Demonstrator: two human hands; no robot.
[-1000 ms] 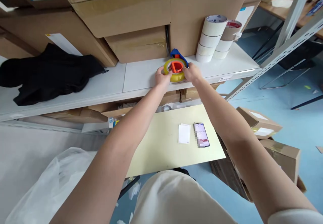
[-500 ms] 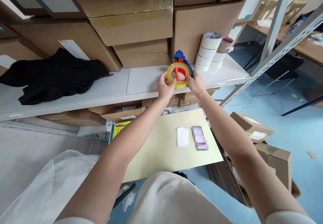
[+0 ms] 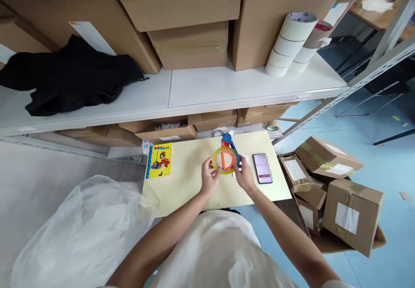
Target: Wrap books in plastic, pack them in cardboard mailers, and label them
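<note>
On the left, a yellow booklet (image 3: 159, 160) lies along the left edge of the pale worktop (image 3: 186, 167), apart from both hands. Next comes the left hand (image 3: 209, 179), fingers and thumb clamped on the left rim of the tape dispenser (image 3: 223, 160), which is held above the worktop's middle, towards the far edge; whether it touches the surface cannot be told. To handle it well, both hands should share an even, gentle pinch, fingers away from the head, where a blade probably sits, so the roll does not twist. The blue head (image 3: 227, 138) points away from the person, towards the far edge, and the yellow tape roll (image 3: 226, 172) sits at the near end; the long axis runs roughly from near edge to far edge. The right hand (image 3: 245, 177) is clamped on the dispenser's right side. Beyond it, a phone (image 3: 262, 169) lies near the worktop's right edge.
</note>
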